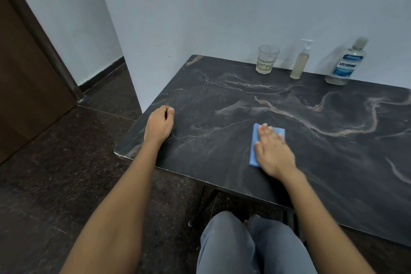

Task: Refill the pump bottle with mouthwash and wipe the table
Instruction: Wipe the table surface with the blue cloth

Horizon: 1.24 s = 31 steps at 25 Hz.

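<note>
Right hand (273, 154): you lay it flat, fingers straight and together, palm down on the blue cloth (252, 156). Nothing is clasped; you press the cloth onto the table. The cloth is a folded rectangle of soft, matte fabric, showing along the left side of your hand and past your fingertips. It sits in the centre of the frame, a little right, near the table's front edge.

Left hand (159, 123): it rests at the table's left edge, left of centre, with fingers curled in and the thumb tip showing. You cannot tell whether the fingers hook the edge or only lie curled.

Table (222, 100): a dark slab with rounded corners, marble-patterned with pale and tan veins, and a dull sheen.

Upper right of the frame, in a row along the back edge by the wall:
- Drinking glass (267, 59): clear, faceted, with a low level of pale liquid.
- Pump bottle (300, 63): slim, clear, with a white pump head and yellowish liquid inside.
- Listerine mouthwash bottle (345, 65): clear plastic, blue label, cap on, a shallow layer of liquid at the bottom.

All three stand upright, apart from each other and well apart from the cloth.

Surroundings: a pale painted wall (222, 6), a dark brown door (26, 73) at the left edge, and a dark speckled stone floor (66, 173). Your knees in grey jeans (233, 247) are at bottom centre.
</note>
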{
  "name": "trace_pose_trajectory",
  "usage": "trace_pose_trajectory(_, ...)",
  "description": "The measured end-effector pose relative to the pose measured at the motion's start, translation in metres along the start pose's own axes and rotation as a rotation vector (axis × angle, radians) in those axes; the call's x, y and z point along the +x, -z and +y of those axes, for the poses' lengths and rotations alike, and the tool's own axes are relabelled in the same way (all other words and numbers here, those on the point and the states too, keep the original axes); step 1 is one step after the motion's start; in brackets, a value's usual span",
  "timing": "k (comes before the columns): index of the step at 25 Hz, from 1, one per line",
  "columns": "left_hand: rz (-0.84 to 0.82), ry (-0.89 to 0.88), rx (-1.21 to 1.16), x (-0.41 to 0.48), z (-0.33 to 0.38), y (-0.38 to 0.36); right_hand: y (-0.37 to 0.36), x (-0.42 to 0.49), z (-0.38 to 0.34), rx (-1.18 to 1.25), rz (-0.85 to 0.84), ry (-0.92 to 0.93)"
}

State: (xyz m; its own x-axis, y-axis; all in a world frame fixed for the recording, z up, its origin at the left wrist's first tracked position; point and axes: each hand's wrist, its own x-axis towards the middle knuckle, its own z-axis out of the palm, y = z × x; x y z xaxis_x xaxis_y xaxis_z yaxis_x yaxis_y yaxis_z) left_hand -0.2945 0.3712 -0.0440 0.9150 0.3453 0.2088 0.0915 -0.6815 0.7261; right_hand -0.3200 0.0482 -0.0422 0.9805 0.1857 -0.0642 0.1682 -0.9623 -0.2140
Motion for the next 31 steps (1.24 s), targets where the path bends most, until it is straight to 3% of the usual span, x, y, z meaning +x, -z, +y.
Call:
trace_pose_trajectory(4, -0.011, 0.126, -0.239, 0.000, -0.002, 0.005, -0.020, -0.028, -0.076, -0.015, -0.052, 0.325)
trace_pose_trajectory(7, 0.092, 0.184, -0.363, -0.007, -0.001, 0.003, -0.034, -0.019, -0.133, -0.001, -0.080, 0.542)
trace_pose_trajectory(10, 0.146, 0.191, -0.362, -0.017, 0.008, 0.001, -0.039, 0.018, -0.161, 0.046, -0.107, 0.605)
trace_pose_trajectory(15, 0.016, -0.042, -0.054, -0.015, 0.025, -0.035, -0.021, 0.099, -0.129, 0.051, -0.095, 0.382)
trace_pose_trajectory(21, -0.140, -0.257, 0.224, -0.021, 0.041, -0.072, 0.018, 0.135, 0.018, 0.062, 0.009, 0.036)
trace_pose_trajectory(26, -0.191, -0.282, 0.215, -0.035, 0.072, -0.090, 0.044, 0.081, 0.142, 0.065, 0.066, -0.200)
trace_pose_trajectory(31, -0.255, -0.329, 0.202, -0.063, 0.095, -0.102, 0.053, -0.030, 0.200, 0.091, 0.106, -0.421)
